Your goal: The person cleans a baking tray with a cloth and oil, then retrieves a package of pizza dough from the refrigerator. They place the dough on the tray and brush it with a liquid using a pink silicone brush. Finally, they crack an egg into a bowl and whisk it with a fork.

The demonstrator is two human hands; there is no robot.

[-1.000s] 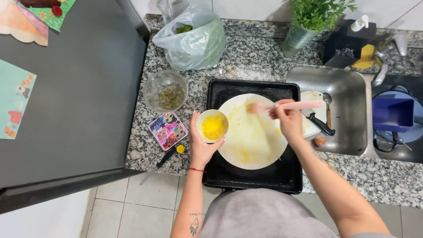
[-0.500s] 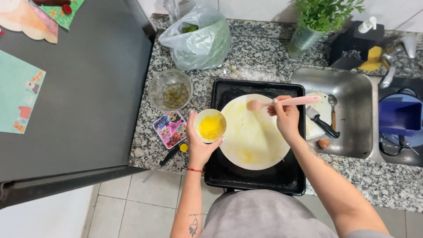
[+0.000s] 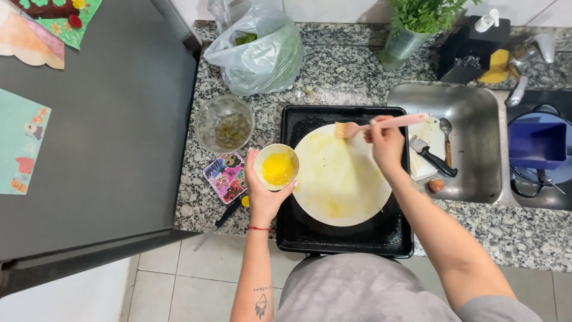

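Since the earlier frames the brush head sits a little lower on the dough, toward its upper rim; the left hand and its bowl hold the same place at the tray's left edge.

Right hand: grip closed around the pink handle of a pastry brush, handle running toward 3 o'clock, bristles touching the round dough sheet near its 12 o'clock edge. Dough surface shows yellow glaze streaks, heaviest at 6 o'clock and at upper left.

Left hand: grip cupped under a small bowl of beaten egg, thumb on the left rim, fingertips on the near right rim. Bowl hangs at the 9 o'clock side of the dough, overlapping the left rim of the black baking tray.

Tray rests on the speckled granite counter. At 10 o'clock from the bowl: a glass bowl with greenish contents. Just left of the left hand: a small patterned tin. At 12 o'clock: a clear plastic bag holding greens. At 1 o'clock: a potted herb. At 3 o'clock: a steel sink with a knife and a spoon inside.
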